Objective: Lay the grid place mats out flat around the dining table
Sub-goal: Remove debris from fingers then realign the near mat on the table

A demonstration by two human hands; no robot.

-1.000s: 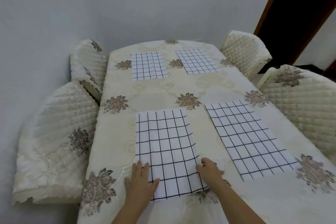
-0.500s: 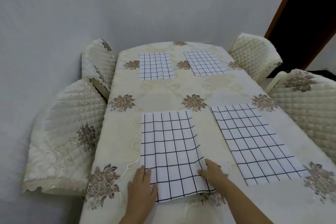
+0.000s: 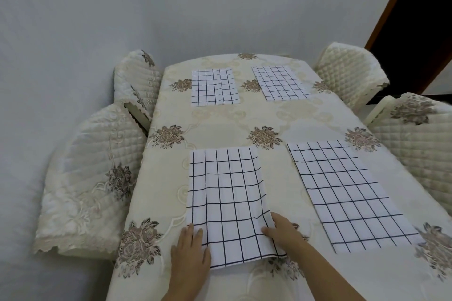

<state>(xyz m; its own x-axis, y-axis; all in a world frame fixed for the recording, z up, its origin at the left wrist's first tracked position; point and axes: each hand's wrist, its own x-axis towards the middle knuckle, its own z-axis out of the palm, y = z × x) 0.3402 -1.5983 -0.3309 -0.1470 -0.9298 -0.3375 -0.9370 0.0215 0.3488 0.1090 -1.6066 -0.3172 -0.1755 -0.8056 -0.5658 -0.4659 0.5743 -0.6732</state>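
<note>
The head view looks down the length of a dining surface covered with a cream cloth printed with brown flowers. Four white place mats with a black grid lie on it. The near left mat sits right in front of the person, and both hands are on its near end. The left hand lies flat, fingers spread and pointing forward, pressing the mat's near left corner with part of the palm on the cloth; it grips nothing. The right hand rests palm down on the mat's right edge near the near corner, fingers loosely extended toward the left, and the fabric ripples slightly beside them; whether it pinches the edge cannot be told. The near right mat lies flat just beside it, apart from it. The far left mat and the far right mat lie flat at the far end, well apart from the hands. Quilted chairs stand along both sides
</note>
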